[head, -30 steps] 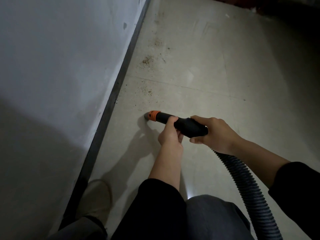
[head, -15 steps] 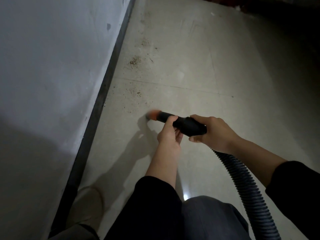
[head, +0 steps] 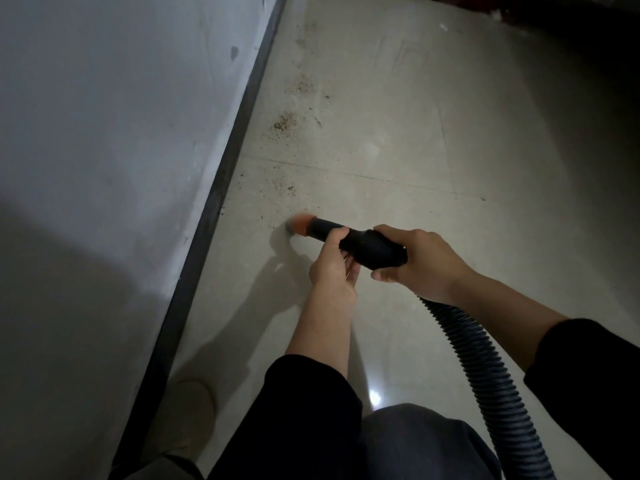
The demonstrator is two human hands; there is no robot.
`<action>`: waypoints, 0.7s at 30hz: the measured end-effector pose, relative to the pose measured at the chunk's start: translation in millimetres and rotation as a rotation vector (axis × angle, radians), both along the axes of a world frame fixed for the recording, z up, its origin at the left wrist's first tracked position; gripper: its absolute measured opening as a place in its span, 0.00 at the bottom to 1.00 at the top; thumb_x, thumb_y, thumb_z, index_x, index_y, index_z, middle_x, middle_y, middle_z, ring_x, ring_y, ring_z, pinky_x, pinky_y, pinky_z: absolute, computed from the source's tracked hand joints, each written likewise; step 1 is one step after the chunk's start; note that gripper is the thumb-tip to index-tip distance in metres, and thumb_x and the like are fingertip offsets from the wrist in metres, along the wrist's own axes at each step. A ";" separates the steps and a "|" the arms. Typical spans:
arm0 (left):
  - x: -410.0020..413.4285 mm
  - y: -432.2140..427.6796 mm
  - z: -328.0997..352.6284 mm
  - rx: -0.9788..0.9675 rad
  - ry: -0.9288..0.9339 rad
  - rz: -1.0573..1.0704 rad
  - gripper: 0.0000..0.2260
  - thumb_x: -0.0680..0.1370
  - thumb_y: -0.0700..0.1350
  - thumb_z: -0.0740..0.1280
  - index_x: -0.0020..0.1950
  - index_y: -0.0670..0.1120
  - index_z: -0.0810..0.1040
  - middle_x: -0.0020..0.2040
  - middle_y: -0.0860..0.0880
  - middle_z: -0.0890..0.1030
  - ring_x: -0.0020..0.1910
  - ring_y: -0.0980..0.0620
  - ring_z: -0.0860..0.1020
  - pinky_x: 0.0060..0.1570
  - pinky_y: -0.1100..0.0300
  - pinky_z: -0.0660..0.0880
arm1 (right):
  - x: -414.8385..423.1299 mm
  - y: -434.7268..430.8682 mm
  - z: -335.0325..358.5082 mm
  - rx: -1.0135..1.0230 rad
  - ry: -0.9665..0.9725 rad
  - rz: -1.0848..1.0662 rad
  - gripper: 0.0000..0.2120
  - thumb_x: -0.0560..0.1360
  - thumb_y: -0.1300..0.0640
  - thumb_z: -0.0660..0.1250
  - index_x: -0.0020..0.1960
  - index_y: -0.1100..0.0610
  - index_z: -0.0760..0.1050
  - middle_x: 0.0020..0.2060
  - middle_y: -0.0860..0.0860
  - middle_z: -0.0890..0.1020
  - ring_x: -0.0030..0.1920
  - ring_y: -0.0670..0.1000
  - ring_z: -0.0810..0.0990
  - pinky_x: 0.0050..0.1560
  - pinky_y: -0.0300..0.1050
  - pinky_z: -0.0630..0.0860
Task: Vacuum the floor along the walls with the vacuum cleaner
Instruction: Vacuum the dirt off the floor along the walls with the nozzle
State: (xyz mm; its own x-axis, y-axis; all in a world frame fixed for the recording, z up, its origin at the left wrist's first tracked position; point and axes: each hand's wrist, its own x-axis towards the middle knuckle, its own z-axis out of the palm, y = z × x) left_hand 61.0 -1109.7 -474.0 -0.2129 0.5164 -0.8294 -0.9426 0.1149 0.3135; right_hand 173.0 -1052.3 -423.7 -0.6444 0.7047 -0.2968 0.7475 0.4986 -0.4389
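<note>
Suction along the baseboard (head: 221, 188) is underway: left hand (head: 332, 268) and right hand (head: 419, 261) grip the nozzle (head: 360, 242); next, push forward to the grit (head: 284, 121).

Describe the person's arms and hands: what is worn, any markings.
Both hands are bare: the left hand and right hand show no gloves, rings or watch. Each arm wears a plain black sleeve that ends well above the wrist, leaving the forearm uncovered: the left sleeve and the right sleeve. No markings show on the fabric.
</note>
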 end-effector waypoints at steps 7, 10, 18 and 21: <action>-11.7 -0.7 0.6 -0.019 -0.011 0.067 0.16 0.74 0.43 0.72 0.59 0.40 0.77 0.52 0.44 0.84 0.49 0.50 0.82 0.51 0.61 0.78 | -13.3 0.8 -3.1 -0.021 0.020 0.011 0.23 0.70 0.52 0.76 0.62 0.46 0.73 0.43 0.47 0.81 0.42 0.49 0.77 0.43 0.44 0.74; -16.3 -0.4 1.3 -0.022 -0.015 0.091 0.17 0.73 0.43 0.72 0.60 0.40 0.77 0.53 0.44 0.84 0.48 0.50 0.82 0.47 0.62 0.79 | -18.7 2.2 -3.5 -0.026 0.020 0.031 0.23 0.70 0.52 0.76 0.63 0.47 0.73 0.44 0.48 0.82 0.41 0.48 0.77 0.44 0.43 0.74; -29.2 -2.8 -0.4 -0.033 -0.017 0.142 0.18 0.73 0.43 0.73 0.61 0.40 0.77 0.52 0.44 0.84 0.47 0.51 0.82 0.44 0.63 0.79 | -32.7 1.7 -9.0 -0.034 0.042 0.064 0.24 0.70 0.52 0.76 0.63 0.47 0.73 0.43 0.47 0.81 0.37 0.41 0.74 0.40 0.40 0.71; -33.0 -5.6 -1.0 -0.034 -0.009 0.156 0.18 0.73 0.43 0.73 0.62 0.40 0.77 0.52 0.44 0.84 0.46 0.51 0.83 0.43 0.63 0.78 | -37.2 0.4 -10.2 -0.048 0.045 0.066 0.23 0.70 0.53 0.76 0.63 0.47 0.73 0.44 0.48 0.82 0.38 0.42 0.75 0.42 0.42 0.73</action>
